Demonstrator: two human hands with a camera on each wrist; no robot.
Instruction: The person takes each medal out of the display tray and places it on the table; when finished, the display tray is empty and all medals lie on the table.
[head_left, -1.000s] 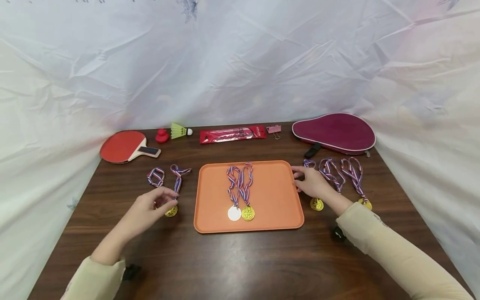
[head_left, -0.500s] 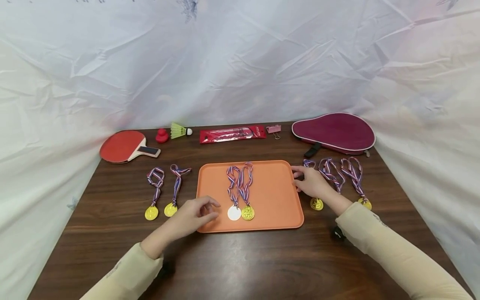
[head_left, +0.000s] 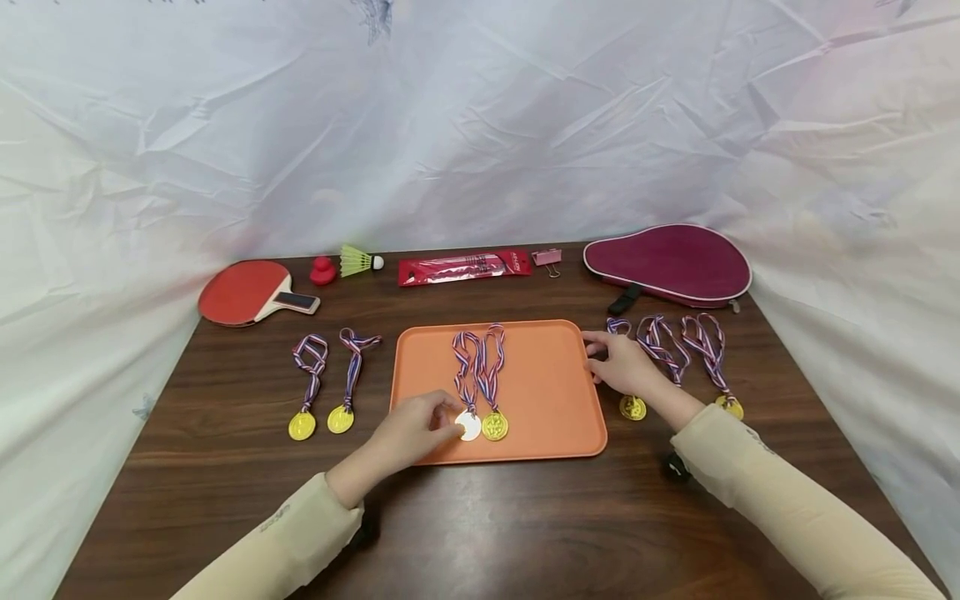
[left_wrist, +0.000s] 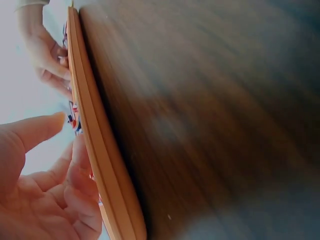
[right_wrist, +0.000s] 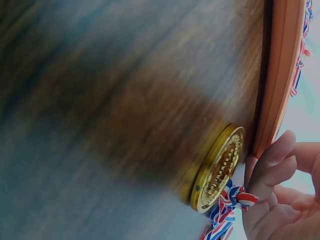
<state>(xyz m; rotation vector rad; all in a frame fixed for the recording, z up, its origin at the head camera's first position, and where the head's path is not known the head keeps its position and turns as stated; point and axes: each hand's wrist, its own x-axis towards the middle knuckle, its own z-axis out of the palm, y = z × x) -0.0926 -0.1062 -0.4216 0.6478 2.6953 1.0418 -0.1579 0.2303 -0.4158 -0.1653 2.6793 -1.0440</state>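
Left hand point(head_left: 412, 429) is over the near left part of the orange tray point(head_left: 551, 392), with its thumb and fingers apart. Its thumb tip is right at the left edge of a silver medal point(head_left: 468, 427), but I cannot tell if it touches. That medal lies on the tray next to a gold medal point(head_left: 495, 427), and their striped ribbons point(head_left: 487, 385) run up toward the far edge. Right hand point(head_left: 621, 365) rests its fingertips on the right edge of the tray; I cannot tell if it pinches the edge. Just below that hand, a second gold medal point(head_left: 633, 408) is on the brown table point(head_left: 480, 533), near the side of the tray. Two more ribbons lie farther right; one ends in a third gold medal point(head_left: 730, 407), and the end of the other is hidden by the arm. To the left of the tray, two gold medals point(head_left: 341, 419) sit side by side with their ribbons pointing away. Along the back are a red paddle point(head_left: 240, 293), a small red toy point(head_left: 323, 271), a yellow birdie point(head_left: 356, 261), a red packet point(head_left: 465, 267), a pink clip point(head_left: 547, 257) and a purple case point(head_left: 667, 262). Behind them hangs a wrinkly white cloth point(head_left: 465, 125).
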